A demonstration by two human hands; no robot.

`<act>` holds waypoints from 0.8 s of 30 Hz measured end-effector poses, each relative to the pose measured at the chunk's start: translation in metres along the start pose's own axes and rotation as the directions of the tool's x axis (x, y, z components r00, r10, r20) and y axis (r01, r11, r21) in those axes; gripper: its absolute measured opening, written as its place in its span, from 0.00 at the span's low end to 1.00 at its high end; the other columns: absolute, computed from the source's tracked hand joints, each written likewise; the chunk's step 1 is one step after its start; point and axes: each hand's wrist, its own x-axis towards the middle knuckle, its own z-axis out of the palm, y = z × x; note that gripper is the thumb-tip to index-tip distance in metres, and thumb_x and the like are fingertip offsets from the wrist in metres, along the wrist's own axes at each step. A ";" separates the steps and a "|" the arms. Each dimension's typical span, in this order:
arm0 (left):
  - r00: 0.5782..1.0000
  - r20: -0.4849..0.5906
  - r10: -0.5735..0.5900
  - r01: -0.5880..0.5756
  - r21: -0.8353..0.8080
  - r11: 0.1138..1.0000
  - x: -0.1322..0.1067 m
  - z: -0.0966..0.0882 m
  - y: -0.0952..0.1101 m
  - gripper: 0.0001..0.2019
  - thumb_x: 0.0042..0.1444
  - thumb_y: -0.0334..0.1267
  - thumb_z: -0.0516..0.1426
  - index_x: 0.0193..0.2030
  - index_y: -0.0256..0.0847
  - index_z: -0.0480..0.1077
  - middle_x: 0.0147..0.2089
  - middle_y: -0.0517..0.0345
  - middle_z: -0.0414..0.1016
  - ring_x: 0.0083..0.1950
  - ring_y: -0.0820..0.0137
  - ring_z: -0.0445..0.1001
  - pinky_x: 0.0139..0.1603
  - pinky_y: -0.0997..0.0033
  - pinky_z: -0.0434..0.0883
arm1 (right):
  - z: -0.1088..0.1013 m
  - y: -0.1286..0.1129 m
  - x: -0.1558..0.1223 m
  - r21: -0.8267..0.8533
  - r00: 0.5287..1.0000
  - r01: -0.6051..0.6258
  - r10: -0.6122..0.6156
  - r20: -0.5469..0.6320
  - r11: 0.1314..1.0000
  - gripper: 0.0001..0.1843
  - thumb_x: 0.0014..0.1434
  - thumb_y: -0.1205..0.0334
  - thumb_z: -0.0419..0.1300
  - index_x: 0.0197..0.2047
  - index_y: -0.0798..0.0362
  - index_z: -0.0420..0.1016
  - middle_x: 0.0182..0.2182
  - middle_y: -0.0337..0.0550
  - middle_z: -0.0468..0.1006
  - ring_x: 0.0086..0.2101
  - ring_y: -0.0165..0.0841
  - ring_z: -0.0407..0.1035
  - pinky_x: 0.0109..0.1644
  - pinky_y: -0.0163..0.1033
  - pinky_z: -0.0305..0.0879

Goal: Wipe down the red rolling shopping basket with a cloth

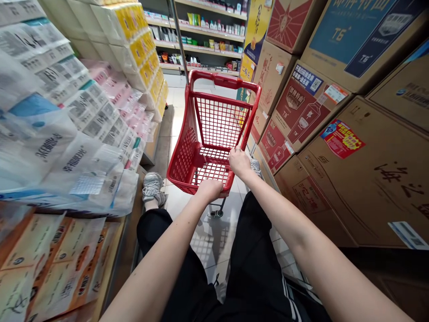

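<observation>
A red plastic shopping cart (pixel 181 163) with a grid basket stands on the floor in front of me, between my feet. Nothing lies in the part of its basket that shows. My left hand (pixel 210 191) is closed over the near rim of the basket. On the right-hand rim, a little farther off, my right hand (pixel 239 162) is wrapped round the edge. The undersides of both hands' fingers are hidden. The cart's push handle (pixel 228 81) is at the far end, away from my hands. A caster wheel (pixel 217 213) shows under the near end.
Stacked tissue packs (pixel 100 112) line the left side, with orange-printed packs (pixel 63 264) nearer me. Tall piles of cardboard cartons (pixel 362 165) stand close on the right. Shelves (pixel 201 44) with bottles and tubes cross the far end. A metal pole (pixel 179 40) rises beside the cart's handle.
</observation>
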 end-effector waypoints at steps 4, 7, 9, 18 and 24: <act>0.999 -0.025 -0.026 0.025 -0.014 1.000 -0.003 0.005 0.005 0.22 0.54 0.59 0.53 0.38 0.42 0.76 0.42 0.45 0.79 0.46 0.57 0.76 0.47 0.63 0.70 | 0.001 -0.006 -0.014 -0.011 1.000 0.005 -0.005 -0.012 1.000 0.18 0.65 0.70 0.41 0.50 0.60 0.69 0.51 0.62 0.68 0.45 0.41 0.71 0.43 0.40 0.70; 0.998 -0.053 0.019 -0.020 -0.015 1.000 -0.004 0.007 0.011 0.22 0.55 0.58 0.52 0.38 0.42 0.76 0.40 0.45 0.79 0.46 0.57 0.76 0.46 0.63 0.70 | -0.002 -0.002 -0.008 -0.005 0.999 -0.028 0.029 0.028 1.000 0.18 0.65 0.70 0.42 0.49 0.59 0.70 0.49 0.60 0.70 0.42 0.41 0.74 0.43 0.41 0.71; 0.997 -0.069 0.043 -0.044 -0.010 0.999 -0.004 0.006 0.016 0.22 0.56 0.57 0.51 0.38 0.41 0.75 0.39 0.45 0.78 0.45 0.56 0.76 0.45 0.63 0.70 | -0.004 0.003 -0.001 -0.006 0.997 -0.061 0.061 0.054 0.998 0.18 0.65 0.71 0.42 0.49 0.59 0.71 0.48 0.60 0.71 0.41 0.40 0.75 0.43 0.41 0.70; 0.996 -0.082 0.035 -0.041 -0.073 0.996 0.005 -0.001 0.037 0.20 0.56 0.55 0.51 0.40 0.41 0.74 0.40 0.44 0.78 0.45 0.56 0.76 0.45 0.62 0.70 | 0.000 0.009 0.010 -0.060 0.993 -0.115 0.116 0.007 0.992 0.20 0.65 0.72 0.41 0.51 0.60 0.70 0.52 0.63 0.69 0.44 0.41 0.74 0.43 0.42 0.71; 0.988 -0.059 0.146 -0.151 -0.092 0.984 0.002 0.000 0.008 0.23 0.54 0.60 0.51 0.44 0.45 0.73 0.39 0.48 0.79 0.42 0.58 0.76 0.42 0.64 0.69 | 0.006 0.009 0.014 -0.058 0.996 -0.084 0.082 -0.041 0.995 0.21 0.65 0.72 0.40 0.51 0.59 0.70 0.49 0.61 0.70 0.42 0.40 0.73 0.41 0.42 0.71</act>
